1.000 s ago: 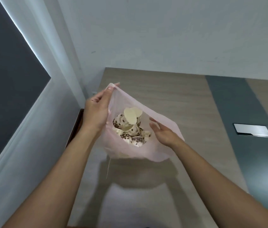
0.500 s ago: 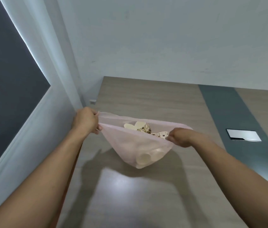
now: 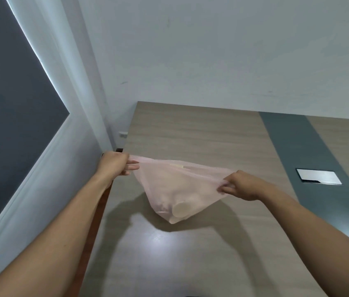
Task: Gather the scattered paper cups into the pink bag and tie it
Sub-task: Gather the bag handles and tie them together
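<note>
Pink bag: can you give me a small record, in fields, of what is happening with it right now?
bag: thin translucent pink plastic bag, stretched taut between both hands, not knotted
contents: pale paper cups, sagging at the bottom
left hand: grips the bag's left end
right hand: pinches the bag's right end
below: wood-grain table, with the bag's shadow
</note>
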